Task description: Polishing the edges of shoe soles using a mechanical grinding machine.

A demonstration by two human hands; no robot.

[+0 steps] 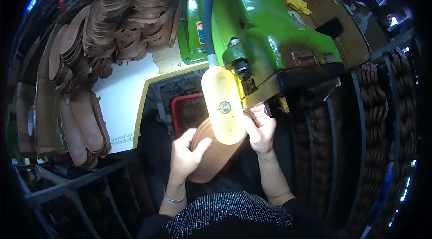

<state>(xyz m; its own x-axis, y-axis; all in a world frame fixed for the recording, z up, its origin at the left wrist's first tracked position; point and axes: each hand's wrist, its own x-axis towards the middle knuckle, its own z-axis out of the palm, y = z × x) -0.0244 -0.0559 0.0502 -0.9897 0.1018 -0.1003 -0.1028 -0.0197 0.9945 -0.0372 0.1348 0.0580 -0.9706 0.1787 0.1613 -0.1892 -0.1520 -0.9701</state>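
Brown sole point(217, 158) between left fingers point(202, 147) and right fingers point(253, 132); lamp point(222, 90) above.

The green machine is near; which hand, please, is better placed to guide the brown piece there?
Probably the right hand: it holds the brown piece nearer the green machine than the left hand.
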